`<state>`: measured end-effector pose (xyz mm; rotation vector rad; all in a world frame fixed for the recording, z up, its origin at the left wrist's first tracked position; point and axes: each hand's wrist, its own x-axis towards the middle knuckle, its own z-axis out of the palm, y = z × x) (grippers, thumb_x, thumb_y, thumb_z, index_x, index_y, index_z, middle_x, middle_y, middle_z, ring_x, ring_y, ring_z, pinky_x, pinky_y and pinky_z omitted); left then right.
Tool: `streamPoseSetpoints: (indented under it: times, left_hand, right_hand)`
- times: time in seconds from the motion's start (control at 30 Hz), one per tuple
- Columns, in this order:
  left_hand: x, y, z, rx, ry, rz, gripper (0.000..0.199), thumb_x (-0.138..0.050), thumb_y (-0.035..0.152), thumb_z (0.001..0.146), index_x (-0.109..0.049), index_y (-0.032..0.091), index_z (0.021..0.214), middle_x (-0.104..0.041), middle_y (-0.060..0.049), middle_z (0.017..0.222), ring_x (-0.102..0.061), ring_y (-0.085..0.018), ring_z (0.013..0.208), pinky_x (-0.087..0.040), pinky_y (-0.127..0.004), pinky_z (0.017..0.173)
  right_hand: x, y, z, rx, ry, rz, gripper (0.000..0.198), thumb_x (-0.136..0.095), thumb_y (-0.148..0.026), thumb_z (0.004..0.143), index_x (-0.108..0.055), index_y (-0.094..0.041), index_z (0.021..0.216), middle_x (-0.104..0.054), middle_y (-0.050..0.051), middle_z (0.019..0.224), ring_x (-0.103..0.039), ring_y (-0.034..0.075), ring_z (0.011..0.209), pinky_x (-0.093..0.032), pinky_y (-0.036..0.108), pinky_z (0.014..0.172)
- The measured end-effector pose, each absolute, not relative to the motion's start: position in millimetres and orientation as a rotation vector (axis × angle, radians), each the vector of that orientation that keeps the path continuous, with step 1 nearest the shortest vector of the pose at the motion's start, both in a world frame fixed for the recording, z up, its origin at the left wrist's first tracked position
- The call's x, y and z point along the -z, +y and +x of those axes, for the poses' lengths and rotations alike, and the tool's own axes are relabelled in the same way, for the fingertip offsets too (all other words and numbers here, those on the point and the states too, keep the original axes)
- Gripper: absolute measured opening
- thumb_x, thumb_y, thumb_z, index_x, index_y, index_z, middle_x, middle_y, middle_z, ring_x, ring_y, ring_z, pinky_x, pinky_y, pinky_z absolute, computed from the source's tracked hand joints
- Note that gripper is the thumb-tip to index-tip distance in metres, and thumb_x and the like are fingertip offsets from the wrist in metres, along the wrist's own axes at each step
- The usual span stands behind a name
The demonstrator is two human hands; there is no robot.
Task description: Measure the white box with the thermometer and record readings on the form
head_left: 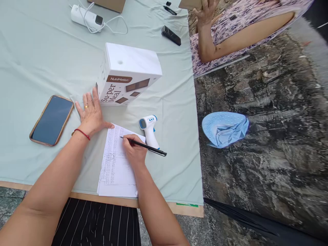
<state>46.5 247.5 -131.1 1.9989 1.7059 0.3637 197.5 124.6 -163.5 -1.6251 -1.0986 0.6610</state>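
Observation:
Between its fingers my right hand [135, 150] holds a black pen [153, 149], its tip on the top sheet of a stack of paper [118, 189]. Small handwriting in dense columns covers the left part of that sheet. My left hand [90, 116] lies flat with fingers spread on the cloth, its thumb on the paper's top edge and its fingertips close beside a white NutriMotion box [133, 63]. Just past my right hand lies a white and blue infrared thermometer [149, 131]. A smartphone [52, 120] in a brown case rests left of my left hand.
A pale green cloth covers the table [176, 171]. Farther back are a white device [85, 17] with a looped cable, a black object [171, 35] and a cardboard box [110, 4]. Another person's arm [230, 44] is at upper right. A blue hat [224, 129] lies on the stone ground.

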Motion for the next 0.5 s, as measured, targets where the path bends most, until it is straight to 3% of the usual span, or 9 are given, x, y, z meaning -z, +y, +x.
streamPoseSetpoints:
  times: [0.5]
  left_hand:
    - [131.5,247.5,46.0,-0.408,1.702,1.996,0.159,-0.090,0.060,0.040,0.006,0.012,0.157,-0.001,-0.025,0.163,0.006,-0.045,0.150,0.014,-0.065,0.115]
  right_hand:
    - [164.7,124.1,197.2,-0.648,-1.115,-1.635,0.011,-0.058,-0.029,0.073,-0.064,-0.021,0.068,-0.063,-0.002,0.065,-0.054,0.013,0.061,-0.046,0.029,0.061]
